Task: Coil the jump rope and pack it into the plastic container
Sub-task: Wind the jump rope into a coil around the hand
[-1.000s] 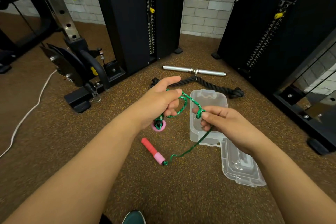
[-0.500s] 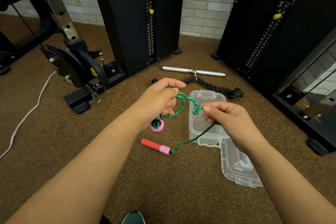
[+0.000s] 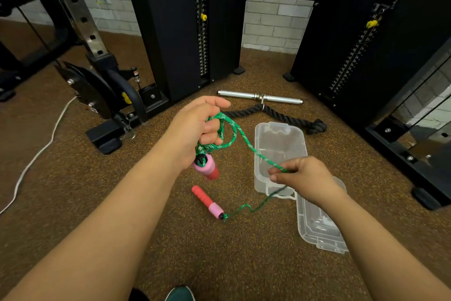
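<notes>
My left hand (image 3: pixel 195 127) grips loops of the green jump rope (image 3: pixel 234 133), and one pink-and-red handle (image 3: pixel 207 166) hangs just below that hand. From the loops the rope runs right and down to my right hand (image 3: pixel 305 176), which pinches it above the clear plastic container (image 3: pixel 280 134). Below my right hand the rope drops to the floor and ends at the second red-and-pink handle (image 3: pixel 207 200), lying on the brown floor. The container stands open on the floor. Its clear lid (image 3: pixel 317 230) lies beside it at the near right.
A black tricep rope (image 3: pixel 275 115) and a chrome bar handle (image 3: pixel 260 97) lie on the floor behind the container. Black cable-machine towers stand at the back and right. A rack foot with a weight plate (image 3: pixel 83 88) is at the left, a white cord (image 3: pixel 36 156) further left.
My right hand has slid down the rope, away from my left hand, to above the container's near end. The floor handle has shifted slightly. The hanging handle swung lower.
</notes>
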`<action>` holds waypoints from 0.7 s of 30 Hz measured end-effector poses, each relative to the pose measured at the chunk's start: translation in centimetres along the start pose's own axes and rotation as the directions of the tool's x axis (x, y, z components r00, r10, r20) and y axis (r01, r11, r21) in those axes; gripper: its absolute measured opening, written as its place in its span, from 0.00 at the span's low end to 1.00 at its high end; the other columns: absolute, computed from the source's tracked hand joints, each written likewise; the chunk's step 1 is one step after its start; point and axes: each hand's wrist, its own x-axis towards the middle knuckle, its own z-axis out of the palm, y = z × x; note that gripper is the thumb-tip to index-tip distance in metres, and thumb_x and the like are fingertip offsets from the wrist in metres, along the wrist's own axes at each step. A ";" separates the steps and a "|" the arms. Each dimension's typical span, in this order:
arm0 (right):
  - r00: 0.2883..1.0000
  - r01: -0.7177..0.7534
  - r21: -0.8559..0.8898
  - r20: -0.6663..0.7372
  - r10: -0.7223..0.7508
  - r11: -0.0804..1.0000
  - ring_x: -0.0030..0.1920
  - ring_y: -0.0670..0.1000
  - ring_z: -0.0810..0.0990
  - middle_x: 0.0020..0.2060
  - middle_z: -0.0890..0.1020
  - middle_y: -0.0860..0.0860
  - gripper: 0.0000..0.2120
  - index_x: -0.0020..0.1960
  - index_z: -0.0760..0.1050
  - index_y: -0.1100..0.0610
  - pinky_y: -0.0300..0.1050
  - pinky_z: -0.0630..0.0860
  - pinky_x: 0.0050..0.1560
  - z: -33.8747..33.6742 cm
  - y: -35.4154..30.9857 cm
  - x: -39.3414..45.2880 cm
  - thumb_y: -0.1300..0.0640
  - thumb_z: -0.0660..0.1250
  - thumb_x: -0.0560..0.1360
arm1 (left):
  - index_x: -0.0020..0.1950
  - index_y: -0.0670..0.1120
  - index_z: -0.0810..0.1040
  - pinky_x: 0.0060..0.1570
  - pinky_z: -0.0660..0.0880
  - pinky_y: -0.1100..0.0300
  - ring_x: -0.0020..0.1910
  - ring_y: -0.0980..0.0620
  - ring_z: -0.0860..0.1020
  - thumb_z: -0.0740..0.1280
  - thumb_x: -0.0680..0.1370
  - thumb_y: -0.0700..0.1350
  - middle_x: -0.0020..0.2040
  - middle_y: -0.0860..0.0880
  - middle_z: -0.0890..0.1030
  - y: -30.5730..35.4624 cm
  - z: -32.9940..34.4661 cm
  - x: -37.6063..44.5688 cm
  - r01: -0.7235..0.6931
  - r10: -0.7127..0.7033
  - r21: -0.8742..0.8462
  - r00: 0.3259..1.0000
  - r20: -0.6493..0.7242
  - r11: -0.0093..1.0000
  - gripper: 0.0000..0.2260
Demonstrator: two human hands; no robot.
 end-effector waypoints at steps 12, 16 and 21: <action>0.920 0.174 0.569 0.196 -0.338 0.804 0.63 0.47 0.77 0.61 0.80 0.49 0.19 0.65 0.73 0.48 0.46 0.69 0.66 1.2 -3.3 -0.9 0.45 0.54 0.77 | 0.47 0.46 0.79 0.30 0.57 0.57 0.20 0.57 0.56 0.55 0.78 0.36 0.22 0.53 0.61 -0.4 2.8 -1.4 0.095 -0.120 0.099 0.948 0.295 0.991 0.13; 0.902 0.253 0.446 0.211 -0.376 0.858 0.55 0.45 0.81 0.53 0.84 0.50 0.17 0.60 0.77 0.52 0.38 0.74 0.58 1.0 -3.4 -1.3 0.46 0.62 0.75 | 0.50 0.46 0.79 0.29 0.64 0.59 0.19 0.57 0.57 0.55 0.78 0.38 0.22 0.54 0.62 -0.6 2.2 -1.2 0.121 -0.124 0.028 0.944 0.307 0.992 0.12; 0.951 0.226 0.533 0.063 -0.304 0.816 0.31 0.46 0.76 0.27 0.78 0.46 0.10 0.43 0.81 0.56 0.47 0.75 0.48 1.4 -3.2 -1.0 0.52 0.67 0.68 | 0.51 0.46 0.78 0.27 0.69 0.61 0.17 0.58 0.58 0.56 0.78 0.39 0.20 0.55 0.61 -0.7 2.2 -1.1 0.222 -0.155 -0.137 0.910 0.385 0.965 0.12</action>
